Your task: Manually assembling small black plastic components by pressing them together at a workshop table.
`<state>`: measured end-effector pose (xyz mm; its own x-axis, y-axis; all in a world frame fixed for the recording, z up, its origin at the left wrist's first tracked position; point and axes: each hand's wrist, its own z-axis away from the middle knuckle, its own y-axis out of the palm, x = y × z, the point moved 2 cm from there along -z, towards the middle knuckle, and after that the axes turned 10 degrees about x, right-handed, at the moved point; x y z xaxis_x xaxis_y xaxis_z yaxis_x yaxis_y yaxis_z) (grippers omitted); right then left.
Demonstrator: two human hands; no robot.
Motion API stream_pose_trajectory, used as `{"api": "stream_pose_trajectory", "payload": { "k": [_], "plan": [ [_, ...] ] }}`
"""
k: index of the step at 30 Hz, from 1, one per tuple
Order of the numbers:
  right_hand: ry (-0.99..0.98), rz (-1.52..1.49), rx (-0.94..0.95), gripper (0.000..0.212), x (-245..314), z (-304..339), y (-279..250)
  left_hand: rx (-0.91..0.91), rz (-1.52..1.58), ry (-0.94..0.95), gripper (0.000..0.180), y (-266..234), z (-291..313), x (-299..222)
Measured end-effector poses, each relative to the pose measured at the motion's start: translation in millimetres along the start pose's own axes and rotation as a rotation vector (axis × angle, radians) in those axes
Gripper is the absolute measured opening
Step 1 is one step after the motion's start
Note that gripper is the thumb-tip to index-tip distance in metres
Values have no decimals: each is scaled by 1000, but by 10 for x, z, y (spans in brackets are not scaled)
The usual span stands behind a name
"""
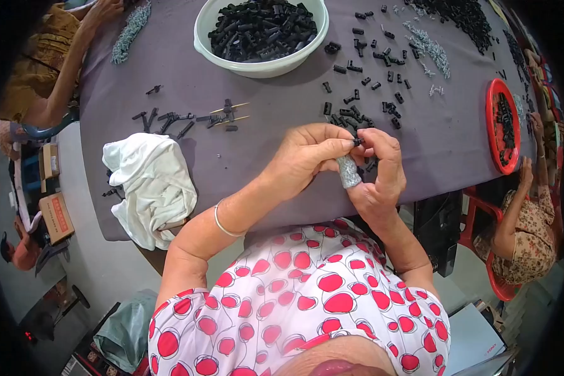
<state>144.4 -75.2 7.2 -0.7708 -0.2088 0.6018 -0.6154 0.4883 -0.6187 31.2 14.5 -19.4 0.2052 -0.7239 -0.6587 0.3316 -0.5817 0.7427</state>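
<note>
My left hand [313, 150] pinches a small black plastic part [357, 142] between thumb and forefinger. My right hand [384, 166] meets it there, its curled fingertips closed at the part's other side. A grey speckled wrap [349, 172] covers what looks like my right thumb. Just beyond my hands lies a loose cluster of short black tubular parts [351, 116]. The finer shape of the held part is hidden by my fingers.
A pale bowl [261, 67] heaped with black parts stands at the far middle. Grey metal springs [429, 47] lie far right, near a red tray [490, 125]. Left are black pieces with thin sticks [235, 119] and a white cloth [150, 182]. Other people sit at both sides.
</note>
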Motion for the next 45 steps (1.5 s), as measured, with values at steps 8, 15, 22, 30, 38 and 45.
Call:
{"api": "stream_pose_trajectory", "payload": {
  "k": [8,15,22,30,38,45],
  "plan": [
    [-17,-3,-15,45,-59,27,48,9,32,-26,21,60,-3,-38],
    [-103,25,-9,46,-39,11,121,-69,-104,35,12,82,41,-66],
    [-80,272,164,47,-1,-60,-23,-98,-153,67,10,56,24,-45],
    [-34,356,212,46,8,-32,-5,-139,-262,79,11,93,14,-50],
    [-106,322,180,35,-89,-116,-44,-117,-209,51,15,99,30,-71],
    [-117,293,104,32,-190,-69,-138,-104,-395,64,24,126,12,-6]
  ]
}}
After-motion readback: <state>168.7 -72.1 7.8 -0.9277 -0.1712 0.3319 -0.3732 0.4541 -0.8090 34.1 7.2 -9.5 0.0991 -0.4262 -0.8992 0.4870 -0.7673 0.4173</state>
